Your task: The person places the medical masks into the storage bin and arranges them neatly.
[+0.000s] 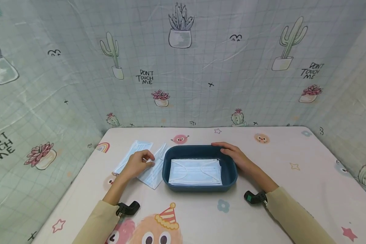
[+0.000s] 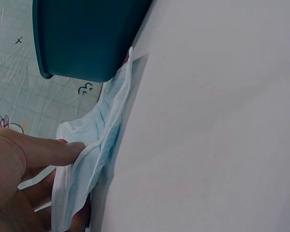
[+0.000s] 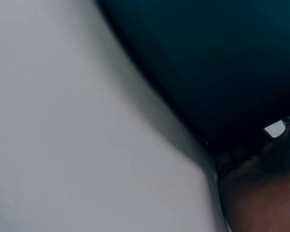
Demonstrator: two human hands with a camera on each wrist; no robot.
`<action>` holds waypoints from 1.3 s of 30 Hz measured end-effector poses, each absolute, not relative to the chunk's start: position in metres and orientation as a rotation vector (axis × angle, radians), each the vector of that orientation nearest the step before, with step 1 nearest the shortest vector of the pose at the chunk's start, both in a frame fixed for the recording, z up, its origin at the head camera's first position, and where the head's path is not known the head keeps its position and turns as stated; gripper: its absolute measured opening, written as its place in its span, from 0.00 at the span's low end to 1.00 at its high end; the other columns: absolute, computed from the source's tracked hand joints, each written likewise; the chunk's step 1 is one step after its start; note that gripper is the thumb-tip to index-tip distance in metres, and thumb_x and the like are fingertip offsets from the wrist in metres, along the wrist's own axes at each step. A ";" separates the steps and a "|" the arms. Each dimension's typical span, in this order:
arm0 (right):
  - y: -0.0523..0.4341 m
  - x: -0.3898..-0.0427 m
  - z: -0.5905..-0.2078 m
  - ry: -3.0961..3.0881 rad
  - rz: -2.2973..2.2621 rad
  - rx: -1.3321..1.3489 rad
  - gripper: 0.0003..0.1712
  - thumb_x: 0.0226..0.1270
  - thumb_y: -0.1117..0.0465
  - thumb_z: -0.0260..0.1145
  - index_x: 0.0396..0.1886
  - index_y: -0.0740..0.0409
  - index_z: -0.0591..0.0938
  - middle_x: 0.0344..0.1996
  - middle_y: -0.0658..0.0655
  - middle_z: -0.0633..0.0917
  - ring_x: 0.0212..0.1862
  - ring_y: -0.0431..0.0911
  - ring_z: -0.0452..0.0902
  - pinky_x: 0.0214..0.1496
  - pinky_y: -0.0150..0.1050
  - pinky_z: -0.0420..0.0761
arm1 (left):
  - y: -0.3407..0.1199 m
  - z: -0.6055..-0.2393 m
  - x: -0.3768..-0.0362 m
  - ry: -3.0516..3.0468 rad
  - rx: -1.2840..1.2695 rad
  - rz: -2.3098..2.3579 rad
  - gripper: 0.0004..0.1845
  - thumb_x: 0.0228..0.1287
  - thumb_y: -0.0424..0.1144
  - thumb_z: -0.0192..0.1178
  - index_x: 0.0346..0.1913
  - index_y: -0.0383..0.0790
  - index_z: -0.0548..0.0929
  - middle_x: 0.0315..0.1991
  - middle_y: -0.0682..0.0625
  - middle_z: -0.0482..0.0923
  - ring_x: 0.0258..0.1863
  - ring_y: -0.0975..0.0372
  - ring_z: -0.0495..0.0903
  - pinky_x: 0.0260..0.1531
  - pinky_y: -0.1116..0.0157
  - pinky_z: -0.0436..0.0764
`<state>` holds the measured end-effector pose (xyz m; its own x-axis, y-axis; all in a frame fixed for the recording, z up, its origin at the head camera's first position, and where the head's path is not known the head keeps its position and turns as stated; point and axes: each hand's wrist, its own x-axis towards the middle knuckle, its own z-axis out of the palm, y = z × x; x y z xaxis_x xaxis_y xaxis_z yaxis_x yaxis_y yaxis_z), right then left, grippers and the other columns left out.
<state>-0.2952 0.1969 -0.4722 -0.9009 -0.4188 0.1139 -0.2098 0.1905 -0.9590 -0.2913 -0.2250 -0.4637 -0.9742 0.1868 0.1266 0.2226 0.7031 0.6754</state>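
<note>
A blue pleated face mask (image 1: 152,173) lies slanted on the table, its near edge pinched between thumb and fingers of my left hand (image 1: 138,164). In the left wrist view the mask (image 2: 94,154) stands partly lifted, with the thumb on its face. Another mask (image 1: 138,146) lies flat behind that hand. To the right is a dark blue plastic bin (image 1: 198,189) with a stack of masks (image 1: 196,172) inside, ear loops on top. My right hand (image 1: 239,157) grips the bin's far right corner, fingers along the outside; the right wrist view is dark there.
The table (image 1: 292,189) has a white printed cover with cartoon figures. A curtain (image 1: 201,67) printed with cacti hangs behind it and along both sides. Each wrist wears a black camera mount, the left one (image 1: 128,208) just above the table.
</note>
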 end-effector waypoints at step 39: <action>0.195 -0.293 -0.473 2.316 -1.787 -0.611 0.24 0.83 0.58 0.49 0.73 0.51 0.75 0.76 0.57 0.72 0.79 0.55 0.60 0.68 0.21 0.64 | -0.244 -0.374 -0.252 -2.492 -0.268 -1.311 0.10 0.67 0.37 0.69 0.50 0.45 0.90 0.53 0.47 0.86 0.41 0.60 0.81 0.31 0.71 0.80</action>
